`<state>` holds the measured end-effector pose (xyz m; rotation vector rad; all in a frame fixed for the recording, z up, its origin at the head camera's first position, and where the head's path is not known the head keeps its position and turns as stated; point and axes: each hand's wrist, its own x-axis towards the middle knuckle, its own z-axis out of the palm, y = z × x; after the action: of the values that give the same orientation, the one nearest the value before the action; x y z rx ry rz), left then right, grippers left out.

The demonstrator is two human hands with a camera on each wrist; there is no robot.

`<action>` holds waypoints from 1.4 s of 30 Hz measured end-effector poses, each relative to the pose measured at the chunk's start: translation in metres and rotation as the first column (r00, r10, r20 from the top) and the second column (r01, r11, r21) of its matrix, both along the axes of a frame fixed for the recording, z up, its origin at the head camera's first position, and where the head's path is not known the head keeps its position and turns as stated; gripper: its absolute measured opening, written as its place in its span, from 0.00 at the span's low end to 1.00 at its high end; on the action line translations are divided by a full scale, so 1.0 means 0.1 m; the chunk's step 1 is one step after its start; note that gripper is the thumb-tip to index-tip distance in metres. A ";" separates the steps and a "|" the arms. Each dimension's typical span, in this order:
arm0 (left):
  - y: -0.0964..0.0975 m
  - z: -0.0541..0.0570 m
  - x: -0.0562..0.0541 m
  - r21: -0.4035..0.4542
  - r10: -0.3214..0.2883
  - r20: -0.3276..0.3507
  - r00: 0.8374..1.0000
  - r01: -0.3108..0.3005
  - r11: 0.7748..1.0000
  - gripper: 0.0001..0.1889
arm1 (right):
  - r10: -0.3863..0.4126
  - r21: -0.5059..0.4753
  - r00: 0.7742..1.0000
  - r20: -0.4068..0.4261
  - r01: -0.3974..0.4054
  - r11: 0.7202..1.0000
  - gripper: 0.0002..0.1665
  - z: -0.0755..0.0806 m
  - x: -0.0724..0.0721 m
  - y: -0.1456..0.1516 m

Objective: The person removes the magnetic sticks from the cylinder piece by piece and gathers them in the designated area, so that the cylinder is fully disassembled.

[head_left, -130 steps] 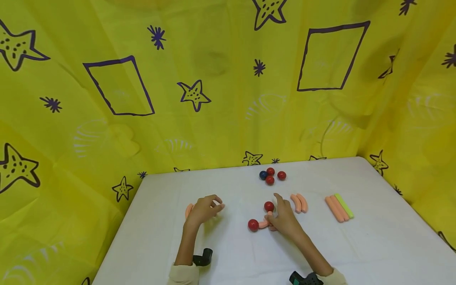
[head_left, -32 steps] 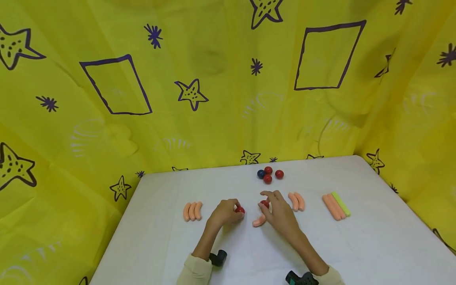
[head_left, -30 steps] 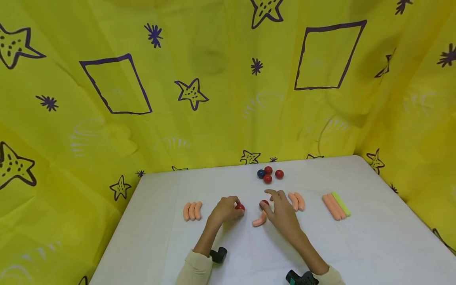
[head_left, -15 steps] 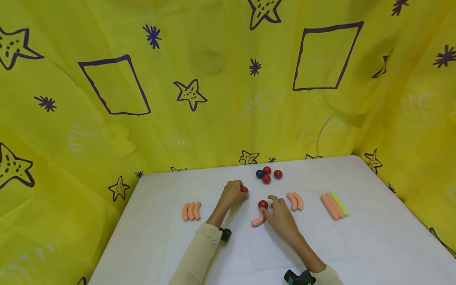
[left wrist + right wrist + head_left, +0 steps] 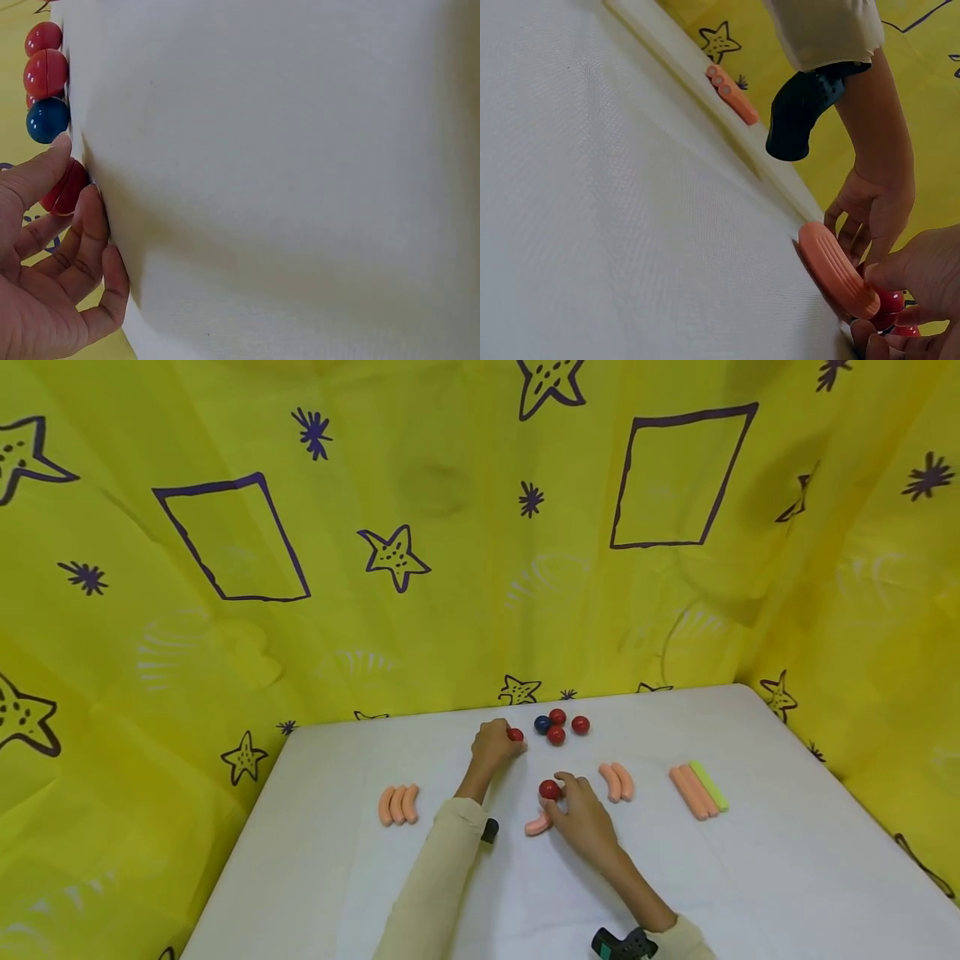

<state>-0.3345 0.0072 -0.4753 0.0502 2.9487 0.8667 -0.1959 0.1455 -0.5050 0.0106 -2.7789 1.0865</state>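
Note:
My left hand (image 5: 492, 747) pinches a red ball (image 5: 515, 735) between thumb and fingers, toward the back of the white table. In the left wrist view, a seam runs round this red ball (image 5: 64, 187), beside a blue ball (image 5: 48, 120). My right hand (image 5: 585, 818) pinches the near end of a curved peach stick (image 5: 537, 824) lying at mid-table. Ribs run along that curved stick (image 5: 836, 270) in the right wrist view. Another red ball (image 5: 550, 789) sits at the stick's far end, between my right thumb and index finger; the fingers partly cover the join.
Several loose balls, red (image 5: 556, 735) and blue (image 5: 542, 724), cluster at the back. Three curved peach sticks (image 5: 397, 805) lie left and two more (image 5: 616, 782) just right of my right hand. Straight peach sticks (image 5: 697, 793) and a green one (image 5: 708, 787) lie farther right.
My left hand has left the left-hand sticks, taken the red ball from beside the curved stick and carried it back toward the ball cluster. My right hand stays around the same spot.

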 end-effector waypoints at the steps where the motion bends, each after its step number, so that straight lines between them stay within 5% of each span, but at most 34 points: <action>1: 0.00 0.00 -0.01 -0.004 0.008 -0.002 1.000 -0.008 1.000 0.20 | 0.004 -0.001 1.000 0.004 -0.004 1.000 0.31 0.00 0.00 0.00; 21: 0.08 0.02 -0.03 0.064 0.089 0.040 0.995 -0.091 0.994 0.17 | 0.008 0.029 1.000 -0.013 -0.007 1.000 0.31 -0.01 0.03 -0.03; 42: 0.17 0.04 -0.03 0.108 0.109 0.013 0.994 -0.110 0.988 0.20 | 0.006 0.016 1.000 -0.016 -0.005 1.000 0.30 0.01 0.05 -0.06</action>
<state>-0.3376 0.0243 -0.4713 -0.1099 2.9189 1.0387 -0.1914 0.1399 -0.5042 0.0285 -2.7748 1.0615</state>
